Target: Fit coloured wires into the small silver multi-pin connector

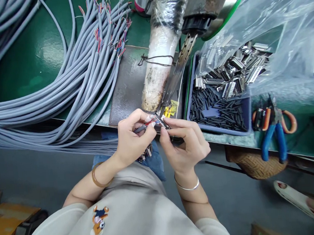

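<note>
My left hand point(133, 137) pinches the end of a grey cable point(139, 129) whose thin red and blue wires fan out at its tip. My right hand point(184, 142) holds a small metal connector point(161, 122) against those wire ends. Both hands meet just below the edge of the green bench point(33, 65), in front of a dark work plate point(129, 87). A few more metal connectors point(146, 154) lie on my lap under the left hand.
A thick bundle of grey cables point(62, 85) loops across the bench at left. A taped, wrapped tool point(162, 52) leans over the plate. A blue tray point(218, 109) holds black tubing pieces and metal connectors under a plastic bag point(274, 25). Pliers point(275, 133) lie at right.
</note>
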Demonstrator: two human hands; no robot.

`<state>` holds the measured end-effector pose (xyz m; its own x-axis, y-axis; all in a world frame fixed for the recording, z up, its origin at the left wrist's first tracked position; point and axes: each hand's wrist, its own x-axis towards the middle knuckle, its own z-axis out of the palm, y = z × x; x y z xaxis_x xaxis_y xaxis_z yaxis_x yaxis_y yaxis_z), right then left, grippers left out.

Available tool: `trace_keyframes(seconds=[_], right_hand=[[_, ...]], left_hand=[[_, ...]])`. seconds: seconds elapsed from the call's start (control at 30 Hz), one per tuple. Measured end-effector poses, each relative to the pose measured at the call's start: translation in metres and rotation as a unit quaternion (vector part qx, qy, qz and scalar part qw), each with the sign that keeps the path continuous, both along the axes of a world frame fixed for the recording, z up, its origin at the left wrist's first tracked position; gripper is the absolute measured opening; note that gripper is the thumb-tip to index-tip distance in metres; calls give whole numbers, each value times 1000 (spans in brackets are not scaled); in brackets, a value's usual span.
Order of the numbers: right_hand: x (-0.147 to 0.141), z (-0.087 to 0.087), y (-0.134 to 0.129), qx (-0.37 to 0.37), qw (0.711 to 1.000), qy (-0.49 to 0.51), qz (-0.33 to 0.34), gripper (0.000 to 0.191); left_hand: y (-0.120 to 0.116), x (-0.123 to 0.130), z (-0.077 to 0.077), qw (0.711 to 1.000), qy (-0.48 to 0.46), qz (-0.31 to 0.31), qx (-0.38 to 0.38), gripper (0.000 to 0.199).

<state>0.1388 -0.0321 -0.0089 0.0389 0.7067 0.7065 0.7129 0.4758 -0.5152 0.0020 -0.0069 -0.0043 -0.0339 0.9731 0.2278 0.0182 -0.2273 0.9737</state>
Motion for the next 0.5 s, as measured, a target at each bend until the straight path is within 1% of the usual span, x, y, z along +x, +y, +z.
trace_keyframes(seconds=[0.1, 0.33, 0.43, 0.5], right_hand=[[2, -4, -3, 4, 1000, -25, 9, 20], [5, -5, -10, 25, 998, -49, 4, 22], [4, -6, -15, 15, 1000, -3, 3, 22], [3, -5, -18, -40, 996, 75, 9, 17]], left_hand=[[-1, 0, 1, 998, -21, -12, -64, 15], [-3, -4, 5, 988, -83, -49, -121, 13], [-4, -10, 7, 980, -122, -79, -133, 15], [-5, -15, 9, 974, -144, -103, -141, 19]])
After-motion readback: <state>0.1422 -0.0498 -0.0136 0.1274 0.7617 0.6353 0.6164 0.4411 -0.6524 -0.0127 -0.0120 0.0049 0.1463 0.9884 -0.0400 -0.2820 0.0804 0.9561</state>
